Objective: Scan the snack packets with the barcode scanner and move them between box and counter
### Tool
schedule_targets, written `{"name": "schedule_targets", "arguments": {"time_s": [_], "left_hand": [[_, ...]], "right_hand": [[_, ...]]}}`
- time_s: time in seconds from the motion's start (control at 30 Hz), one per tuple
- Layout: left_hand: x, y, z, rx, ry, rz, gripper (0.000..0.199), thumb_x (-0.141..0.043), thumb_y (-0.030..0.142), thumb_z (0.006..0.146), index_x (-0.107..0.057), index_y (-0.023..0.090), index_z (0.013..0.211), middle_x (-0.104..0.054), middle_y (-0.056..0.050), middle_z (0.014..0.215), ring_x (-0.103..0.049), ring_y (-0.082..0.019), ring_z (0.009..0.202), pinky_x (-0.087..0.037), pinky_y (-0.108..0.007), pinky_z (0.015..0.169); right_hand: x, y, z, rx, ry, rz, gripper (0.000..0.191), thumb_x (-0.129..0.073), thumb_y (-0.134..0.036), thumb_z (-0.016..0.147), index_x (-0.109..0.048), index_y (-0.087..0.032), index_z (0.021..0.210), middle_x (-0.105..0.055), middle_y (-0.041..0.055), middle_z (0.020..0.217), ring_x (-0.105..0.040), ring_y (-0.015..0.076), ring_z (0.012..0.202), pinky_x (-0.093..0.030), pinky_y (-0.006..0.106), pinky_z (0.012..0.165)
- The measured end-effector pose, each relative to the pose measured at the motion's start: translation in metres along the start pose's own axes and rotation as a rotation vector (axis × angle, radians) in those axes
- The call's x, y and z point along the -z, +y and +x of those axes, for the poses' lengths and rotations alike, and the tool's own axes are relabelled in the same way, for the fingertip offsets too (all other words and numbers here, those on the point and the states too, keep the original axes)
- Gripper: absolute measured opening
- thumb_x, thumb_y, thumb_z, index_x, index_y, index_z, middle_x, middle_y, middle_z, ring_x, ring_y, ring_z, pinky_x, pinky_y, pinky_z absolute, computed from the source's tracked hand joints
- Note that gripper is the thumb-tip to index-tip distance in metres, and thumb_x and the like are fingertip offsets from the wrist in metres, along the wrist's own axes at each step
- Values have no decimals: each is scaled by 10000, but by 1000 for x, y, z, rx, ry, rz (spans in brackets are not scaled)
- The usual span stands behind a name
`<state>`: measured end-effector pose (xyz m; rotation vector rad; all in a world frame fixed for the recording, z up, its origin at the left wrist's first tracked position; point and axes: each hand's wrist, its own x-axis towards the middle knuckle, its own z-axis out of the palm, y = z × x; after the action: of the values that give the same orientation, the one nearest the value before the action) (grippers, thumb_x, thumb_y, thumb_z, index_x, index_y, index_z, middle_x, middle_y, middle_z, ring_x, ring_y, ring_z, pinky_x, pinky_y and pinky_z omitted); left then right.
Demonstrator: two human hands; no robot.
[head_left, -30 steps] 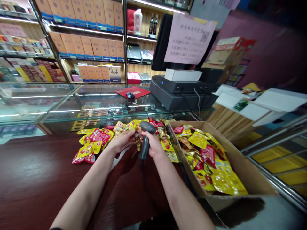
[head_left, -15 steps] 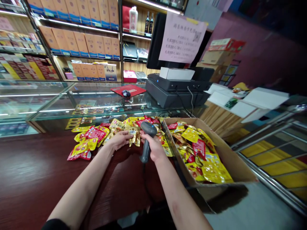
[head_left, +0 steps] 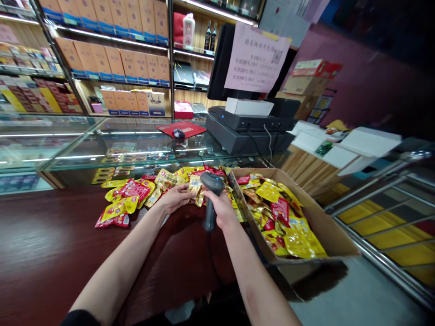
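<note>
A dark grey handheld barcode scanner (head_left: pixel 211 182) stands upright in my right hand (head_left: pixel 223 209), whose fingers wrap its handle. My left hand (head_left: pixel 177 199) pinches the edge of a small gold snack packet (head_left: pixel 195 186), just left of the scanner head. Behind both hands lies a heap of snack packets (head_left: pixel 169 178) in gold, yellow and red. More yellow and red packets (head_left: pixel 126 199) are piled left of my left hand. To the right, a cardboard box (head_left: pixel 335 235) holds many similar packets (head_left: pixel 280 210).
All this rests on a dark red-brown wooden counter (head_left: pixel 44 240). Behind it are a glass display case (head_left: pixel 78 149), a red mat (head_left: pixel 193 128) with a mouse (head_left: pixel 178 133), and a monitor (head_left: pixel 220 63). A metal rail (head_left: pixel 377 240) runs along the right. The scanner's cable hangs toward me.
My left hand and the gold packet have moved slightly right, and the packet has turned to show a paler side. The scanner has shifted a little right in my right hand.
</note>
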<state>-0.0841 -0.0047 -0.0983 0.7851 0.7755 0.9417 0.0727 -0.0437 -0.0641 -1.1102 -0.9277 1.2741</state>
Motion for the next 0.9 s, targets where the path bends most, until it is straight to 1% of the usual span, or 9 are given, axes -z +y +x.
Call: {"name": "schedule_targets", "arguments": {"time_s": [0.1, 0.17, 0.27, 0.33, 0.43, 0.5, 0.67, 0.83, 0.9], "left_hand": [[0, -3, 3, -83, 141, 32, 483, -848, 140, 517, -617, 161, 941, -700, -26, 823, -654, -121, 663, -515, -236, 668], [1, -7, 6, -157, 182, 57, 504, -855, 177, 501, -616, 166, 944, -697, -18, 798, -647, -124, 649, -497, -236, 645], [0, -14, 9, -247, 188, 83, 501, -848, 227, 499, -616, 167, 938, -695, -16, 797, -646, -141, 679, -488, -259, 671], [-1, -17, 11, -282, 213, 94, 499, -842, 241, 492, -615, 167, 930, -691, -12, 801, -638, -139, 676, -482, -263, 676], [-3, -20, 13, -327, 254, 124, 501, -835, 252, 483, -621, 161, 927, -688, -14, 818, -630, -132, 681, -476, -259, 690], [-3, -20, 13, -353, 250, 136, 483, -829, 264, 495, -627, 162, 923, -693, -19, 831, -636, -141, 715, -475, -263, 716], [-5, -18, 12, -415, 72, 146, 411, -791, 300, 589, -650, 175, 955, -706, -46, 925, -651, -181, 855, -471, -294, 817], [0, -20, 15, -361, 183, 127, 505, -838, 286, 508, -638, 168, 957, -706, -33, 868, -658, -166, 776, -480, -279, 755], [2, -21, 17, -350, 203, 124, 528, -846, 276, 491, -632, 172, 962, -701, -22, 853, -655, -155, 750, -480, -272, 738]], "right_hand": [[-1, -5, -9, 101, 19, -138, 214, -679, -259, 655, -689, -189, 857, -711, 11, 866, -628, 182, 868, -467, 282, 810], [-3, -10, -19, 137, 6, -171, 209, -679, -262, 666, -685, -187, 861, -706, 16, 863, -633, 171, 824, -482, 280, 788], [-9, -14, -32, 9, -93, -106, 210, -676, -312, 671, -671, -163, 819, -686, 33, 740, -623, 152, 623, -513, 278, 604], [-13, -14, -37, -76, -133, -84, 210, -670, -341, 671, -648, -151, 758, -651, 25, 637, -569, 128, 482, -467, 250, 454], [-15, -9, -38, -84, -117, -135, 199, -653, -349, 683, -603, -157, 668, -573, -15, 508, -476, 91, 373, -367, 210, 355], [-14, -6, -36, -76, -115, -164, 210, -638, -357, 698, -580, -164, 638, -527, -34, 458, -446, 85, 351, -343, 204, 341], [-12, -5, -34, -43, -133, -200, 258, -621, -379, 722, -543, -173, 588, -494, -42, 427, -438, 85, 348, -348, 208, 350], [-12, -8, -35, -72, -133, -184, 248, -623, -378, 719, -558, -168, 605, -496, -41, 418, -440, 87, 342, -347, 209, 353], [-12, -9, -35, -82, -133, -175, 232, -631, -372, 711, -588, -159, 632, -528, -27, 445, -452, 91, 354, -352, 212, 357]]}}
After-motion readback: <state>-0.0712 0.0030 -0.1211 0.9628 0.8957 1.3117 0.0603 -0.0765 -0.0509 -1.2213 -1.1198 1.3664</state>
